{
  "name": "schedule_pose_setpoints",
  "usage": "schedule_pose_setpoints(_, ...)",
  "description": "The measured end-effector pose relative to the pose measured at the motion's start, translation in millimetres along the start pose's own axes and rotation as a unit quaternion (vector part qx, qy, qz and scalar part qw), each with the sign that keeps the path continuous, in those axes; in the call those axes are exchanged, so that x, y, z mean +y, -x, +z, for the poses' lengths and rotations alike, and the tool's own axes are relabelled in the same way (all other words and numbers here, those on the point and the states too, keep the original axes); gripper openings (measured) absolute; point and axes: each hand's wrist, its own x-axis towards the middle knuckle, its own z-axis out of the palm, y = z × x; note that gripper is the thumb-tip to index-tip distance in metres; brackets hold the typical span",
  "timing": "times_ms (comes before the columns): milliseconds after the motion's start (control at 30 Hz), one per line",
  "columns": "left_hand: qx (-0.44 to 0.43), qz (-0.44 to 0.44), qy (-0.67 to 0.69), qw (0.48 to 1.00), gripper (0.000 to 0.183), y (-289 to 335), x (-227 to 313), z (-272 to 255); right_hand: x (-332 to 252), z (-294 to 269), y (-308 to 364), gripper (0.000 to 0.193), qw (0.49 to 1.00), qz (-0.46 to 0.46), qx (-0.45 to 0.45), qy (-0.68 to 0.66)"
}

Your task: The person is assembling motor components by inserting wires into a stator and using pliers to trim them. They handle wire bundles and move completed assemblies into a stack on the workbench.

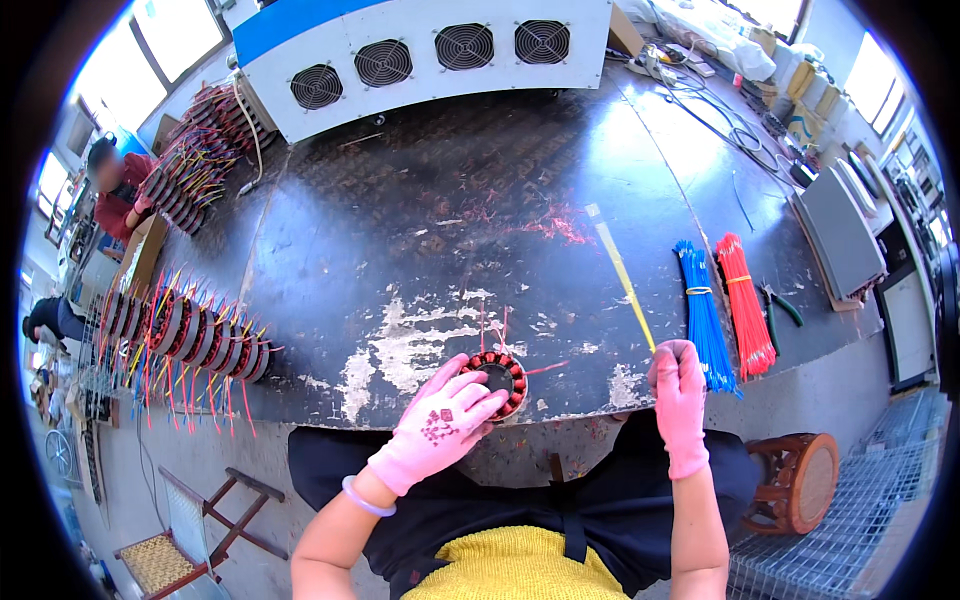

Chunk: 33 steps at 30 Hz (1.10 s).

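A ring-shaped motor stator (pixel 518 378) with red-brown windings and a dark centre lies at the table's front edge, several thin red leads sticking out of it. My left hand (pixel 440 425), in a pink glove, grips its left side, fingers over the rim. To the right, my pink-gloved right hand (pixel 680 395) is closed at the near end of a long thin yellow strip (pixel 622 277), which stretches away over the tabletop and has a pale far end. Whether it is one piece or several wires I cannot tell.
Bundles of blue wires (pixel 703 315) and red wires (pixel 742 308) lie at right beside green-handled pliers (pixel 782 308). Rows of wired stators (pixel 190 335) stand at left. A white cabinet with fans (pixel 425 85) fills the back. Another person (pixel 120 195) sits far left.
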Motion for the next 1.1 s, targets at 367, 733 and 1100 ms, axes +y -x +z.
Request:
schedule_pose_setpoints(367, 0.183, 0.052, -0.054, 0.98, 0.035, -29, 30, -33, -60, 55, 50, 0.015, 0.978, -0.068, -0.193, -0.03)
schedule_pose_setpoints(733, 0.156, -0.115, 0.073, 0.978, 0.027, -23, 20, -16, -23, 48, 14, 0.015, 0.989, -0.061, -0.131, 0.025)
schedule_pose_setpoints(1100, 0.15, -0.205, 0.173, 0.952, 0.018, -34, 15, 33, 6, 69, 46, 0.015, 0.847, -0.31, -0.186, 0.389)
